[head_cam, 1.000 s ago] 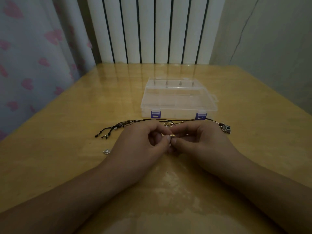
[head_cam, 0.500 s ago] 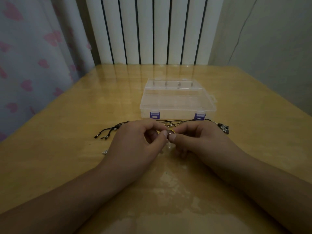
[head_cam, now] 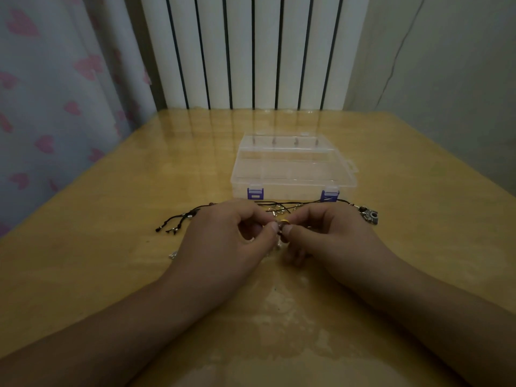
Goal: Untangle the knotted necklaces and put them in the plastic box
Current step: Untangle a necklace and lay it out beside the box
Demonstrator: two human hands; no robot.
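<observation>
Tangled black-cord necklaces (head_cam: 290,204) lie across the table just in front of a clear plastic box (head_cam: 290,170) with two purple latches, its lid closed. Beaded cord ends (head_cam: 178,223) trail to the left, and a dark metal pendant (head_cam: 370,216) lies at the right end. My left hand (head_cam: 231,236) and my right hand (head_cam: 326,233) meet at the middle, thumbs and forefingers pinching a small gold ring or bead (head_cam: 284,222) on the cords. Part of the tangle is hidden under my fingers.
A small silver charm (head_cam: 173,255) lies loose on the wooden table (head_cam: 111,247) left of my left wrist. A white radiator (head_cam: 251,51) stands behind the table, a heart-patterned curtain (head_cam: 50,107) hangs at the left, and a wall is at the right.
Both hands stay pinched together at the gold piece, with only slight finger shifts. The cords and box have not moved.
</observation>
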